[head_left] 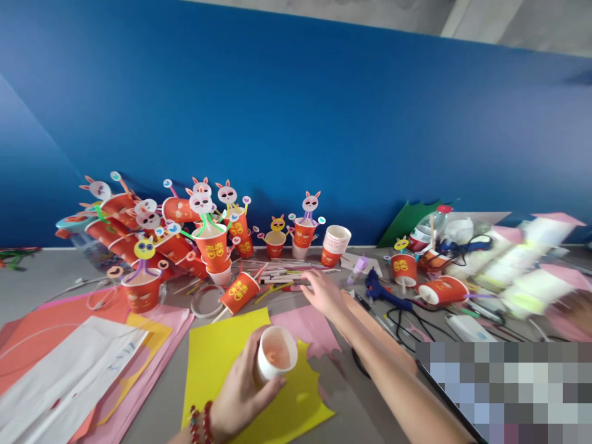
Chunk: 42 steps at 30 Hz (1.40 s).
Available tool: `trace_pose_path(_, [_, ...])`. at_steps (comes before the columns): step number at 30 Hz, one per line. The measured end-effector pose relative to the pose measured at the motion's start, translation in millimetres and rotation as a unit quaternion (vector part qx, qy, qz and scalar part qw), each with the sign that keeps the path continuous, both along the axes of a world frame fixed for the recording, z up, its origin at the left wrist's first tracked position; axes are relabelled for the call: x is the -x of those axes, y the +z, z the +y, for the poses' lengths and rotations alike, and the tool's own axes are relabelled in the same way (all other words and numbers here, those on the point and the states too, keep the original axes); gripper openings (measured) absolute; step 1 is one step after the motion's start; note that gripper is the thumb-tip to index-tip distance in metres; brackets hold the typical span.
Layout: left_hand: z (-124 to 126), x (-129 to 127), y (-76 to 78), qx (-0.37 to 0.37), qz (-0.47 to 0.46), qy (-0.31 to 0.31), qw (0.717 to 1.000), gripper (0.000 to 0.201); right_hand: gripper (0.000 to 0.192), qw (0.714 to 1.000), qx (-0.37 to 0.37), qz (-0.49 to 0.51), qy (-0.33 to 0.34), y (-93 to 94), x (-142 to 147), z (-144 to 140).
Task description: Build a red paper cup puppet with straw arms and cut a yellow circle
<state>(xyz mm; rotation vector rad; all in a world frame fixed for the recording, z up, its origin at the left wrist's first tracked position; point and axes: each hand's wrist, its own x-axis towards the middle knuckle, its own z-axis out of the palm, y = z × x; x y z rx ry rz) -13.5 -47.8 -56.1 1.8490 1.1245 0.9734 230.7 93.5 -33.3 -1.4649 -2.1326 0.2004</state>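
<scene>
My left hand (pixel 240 385), with beaded bracelets at the wrist, is wrapped round a white paper cup (pixel 278 351) above a yellow paper sheet (pixel 217 345). The cup's mouth tilts toward me, and its inside looks orange-tinted. My right hand (pixel 319 295) reaches forward with fingers stretched out, over the near side of a pile of thin sticks (pixel 284 271). Nothing shows in its fingers. Left of the sticks, a red paper cup (pixel 240 293) lies on its side. Beyond my right hand stands a stack of paper cups (pixel 336 245).
Red cups with paper animal heads (pixel 215 246) crowd the back left. Coloured paper sheets (pixel 111 370) cover the left side. To the right are a blue glue gun (pixel 386 291), cables, a glue stick (pixel 358 270) and a plastic bottle (pixel 428 228). Another person's blurred hand (pixel 573 317) is at the right edge.
</scene>
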Motion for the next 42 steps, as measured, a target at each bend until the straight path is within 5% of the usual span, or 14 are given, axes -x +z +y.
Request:
trace_pose_path(7, [1,4,-8.6,0.038,-0.091,0.006,0.995,0.063,0.008,0.993,0.066,0.037,0.090,18.3,-12,-78])
trace_pose_path(13, [5,-5,-3.1,0.105,-0.132,-0.014,0.986,0.059,0.017,0.980,0.123,0.057,0.146,7.9,-13,-125])
trace_pose_path(19, [-3,-11,5.4,0.080,0.031,0.013,0.996,0.065,0.021,0.976,0.085,0.096,0.177,-7.9,-18,-125])
trace_pose_path(25, [-6,-23,22.9,0.027,0.157,-0.073,0.984,0.057,0.021,0.971,0.060,0.101,0.209,-13.7,-25,-120])
trace_pose_path(28, [-1,-24,23.5,-0.010,0.174,-0.089,0.981,0.057,0.020,0.971,0.052,0.084,0.216,-15.4,-27,-120])
trace_pose_path(34, [11,-20,14.1,-0.003,0.119,0.046,0.992,0.054,0.023,0.977,0.043,0.077,0.193,-19.7,-29,-123])
trace_pose_path(42, [0,-33,8.7,0.022,0.165,0.033,0.986,0.053,0.027,0.980,0.062,0.075,0.175,-21.2,-30,-122])
